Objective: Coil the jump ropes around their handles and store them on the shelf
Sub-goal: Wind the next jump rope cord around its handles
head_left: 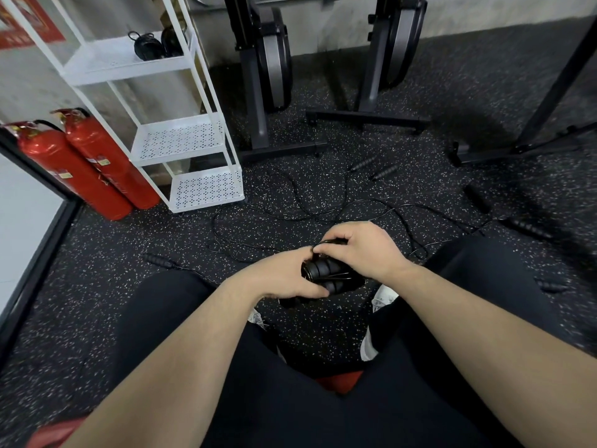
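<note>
The floor (323, 337) was dark speckled rubber, with a pale wall behind and two black exercise machines (268, 59) standing against it. From my seat I could not see how far the coil had got: the bundle of handles (319, 274) sat between both hands, and fingers covered most of it. The left hand (284, 279) gripped the bundle from below and the side; the right hand (361, 250) lay over the top, its thumb and fingers pinching the thin black cord against the ribbed black grips. A few turns of cord crossed them. Ahead, loose ropes (290, 215) lay tangled on the floor, with separate handles scattered near the machines (384, 171) and at the left knee (158, 258); those on the right were blurred. The white shelf (181, 137) stood to the upper left beside two red fire extinguishers (80, 166), its lower trays reachable over bare floor, and two coiled ropes (148, 45) sat on its upper tray.
</note>
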The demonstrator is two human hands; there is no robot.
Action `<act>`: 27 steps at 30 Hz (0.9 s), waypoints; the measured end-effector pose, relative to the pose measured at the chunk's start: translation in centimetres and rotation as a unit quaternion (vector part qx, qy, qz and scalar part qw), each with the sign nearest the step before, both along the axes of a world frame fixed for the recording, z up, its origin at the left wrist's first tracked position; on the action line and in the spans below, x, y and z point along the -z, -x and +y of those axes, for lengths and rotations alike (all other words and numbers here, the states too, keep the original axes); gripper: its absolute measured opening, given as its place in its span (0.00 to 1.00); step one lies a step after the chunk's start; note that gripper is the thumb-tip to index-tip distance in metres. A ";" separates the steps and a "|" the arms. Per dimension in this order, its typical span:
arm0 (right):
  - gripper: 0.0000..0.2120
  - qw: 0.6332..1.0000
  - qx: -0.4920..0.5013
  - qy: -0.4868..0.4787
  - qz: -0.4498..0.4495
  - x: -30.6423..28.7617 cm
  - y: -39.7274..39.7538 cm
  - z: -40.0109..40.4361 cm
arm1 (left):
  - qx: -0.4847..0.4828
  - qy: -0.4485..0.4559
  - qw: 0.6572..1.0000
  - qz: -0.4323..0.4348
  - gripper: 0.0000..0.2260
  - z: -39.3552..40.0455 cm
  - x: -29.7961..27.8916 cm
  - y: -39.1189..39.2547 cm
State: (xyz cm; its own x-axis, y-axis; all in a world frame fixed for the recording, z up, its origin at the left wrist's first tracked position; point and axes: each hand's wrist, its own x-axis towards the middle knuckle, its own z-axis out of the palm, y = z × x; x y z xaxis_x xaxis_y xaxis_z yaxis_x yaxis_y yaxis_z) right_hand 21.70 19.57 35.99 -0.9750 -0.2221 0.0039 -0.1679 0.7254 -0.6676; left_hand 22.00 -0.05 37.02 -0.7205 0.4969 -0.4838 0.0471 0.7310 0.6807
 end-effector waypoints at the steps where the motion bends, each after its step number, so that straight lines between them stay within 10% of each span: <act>1: 0.08 1.000 0.002 0.006 0.001 0.0 -0.1 -0.1 | 0.014 0.013 1.000 0.011 0.24 0.0 0.0 0.0; 19: 0.15 0.987 0.016 0.034 -0.154 -0.4 -0.3 -1.2 | -0.215 0.035 0.976 0.000 0.19 0.4 0.9 -0.1; 27: 0.18 0.986 -0.052 0.044 -0.149 -1.2 -1.2 -1.6 | -0.295 -0.087 0.944 -0.120 0.20 0.5 1.4 -0.2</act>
